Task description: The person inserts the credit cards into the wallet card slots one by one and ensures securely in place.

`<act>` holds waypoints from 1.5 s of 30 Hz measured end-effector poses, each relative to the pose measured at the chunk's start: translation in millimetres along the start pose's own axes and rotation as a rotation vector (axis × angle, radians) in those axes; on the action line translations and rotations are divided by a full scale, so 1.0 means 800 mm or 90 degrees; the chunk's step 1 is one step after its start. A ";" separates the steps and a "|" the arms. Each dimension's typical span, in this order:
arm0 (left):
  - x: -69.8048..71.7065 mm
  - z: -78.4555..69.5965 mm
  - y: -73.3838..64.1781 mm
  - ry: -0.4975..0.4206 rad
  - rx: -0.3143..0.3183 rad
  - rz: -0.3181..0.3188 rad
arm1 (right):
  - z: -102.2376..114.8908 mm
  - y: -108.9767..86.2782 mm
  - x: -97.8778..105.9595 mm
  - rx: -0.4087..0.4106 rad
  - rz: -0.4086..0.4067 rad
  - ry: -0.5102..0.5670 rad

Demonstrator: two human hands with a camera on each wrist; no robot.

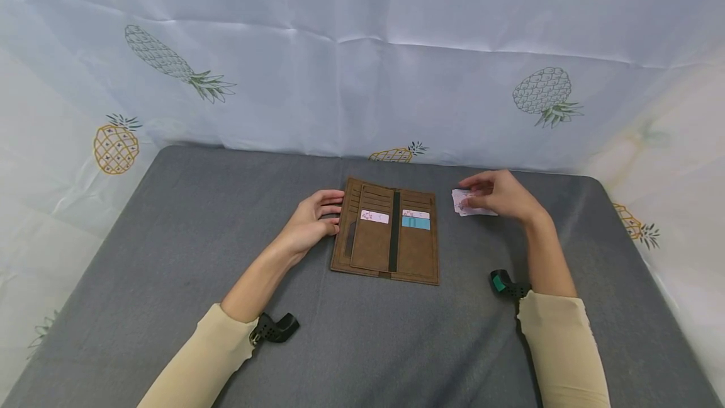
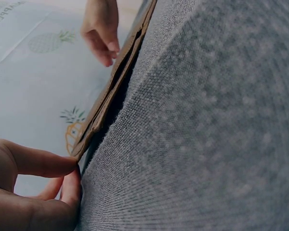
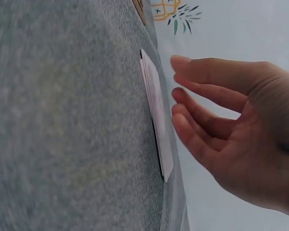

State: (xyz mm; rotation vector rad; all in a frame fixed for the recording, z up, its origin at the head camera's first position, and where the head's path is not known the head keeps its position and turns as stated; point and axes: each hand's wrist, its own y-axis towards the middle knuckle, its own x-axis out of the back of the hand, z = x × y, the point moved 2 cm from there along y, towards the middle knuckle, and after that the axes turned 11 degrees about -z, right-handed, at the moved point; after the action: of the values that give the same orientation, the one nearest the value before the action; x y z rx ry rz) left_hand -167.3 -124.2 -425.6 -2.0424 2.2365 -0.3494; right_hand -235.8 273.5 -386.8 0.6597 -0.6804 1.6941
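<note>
Left hand [image 1: 308, 224] pinches the brown wallet's [image 1: 370, 247] edge, spread mid-table; right hand [image 1: 503, 195], fingers loose and empty, hovers over the card stack [image 3: 157, 115], partly hiding it! Pineapple-print curtain [image 1: 362, 99] behind, grey cloth [image 1: 362, 345] beneath, blue card [image 1: 416, 223] slotted right.

I see the person's arms [image 1: 257, 283] stretched forward, well apart. The left hand [image 1: 306, 222] is set in a pinch, thumb against fingers; the right hand [image 1: 503, 195] hovers, wrist bent leftward, its fingers loosely curved
</note>
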 end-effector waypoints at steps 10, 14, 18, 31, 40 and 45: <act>0.000 0.000 0.000 0.001 0.002 0.000 | -0.006 0.006 -0.004 0.012 0.009 -0.079; 0.000 0.000 0.000 0.001 0.001 -0.002 | -0.005 0.006 -0.005 0.018 0.007 -0.092; 0.000 0.000 0.000 0.000 0.001 -0.004 | -0.005 0.007 -0.005 0.023 0.004 -0.098; 0.000 0.000 0.000 -0.007 -0.003 -0.005 | -0.002 0.002 -0.003 0.025 -0.032 -0.083; -0.001 0.000 0.000 -0.005 0.000 -0.003 | 0.000 -0.001 0.003 0.024 -0.011 -0.047; -0.001 -0.002 0.000 -0.005 0.002 -0.003 | 0.003 -0.002 0.005 0.033 0.004 -0.015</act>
State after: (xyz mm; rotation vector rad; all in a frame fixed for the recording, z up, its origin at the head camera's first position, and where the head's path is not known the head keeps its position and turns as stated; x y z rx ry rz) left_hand -167.3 -123.7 -424.3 -2.0441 2.2263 -0.3436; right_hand -235.1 274.9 -381.9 0.7154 -0.6588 1.7172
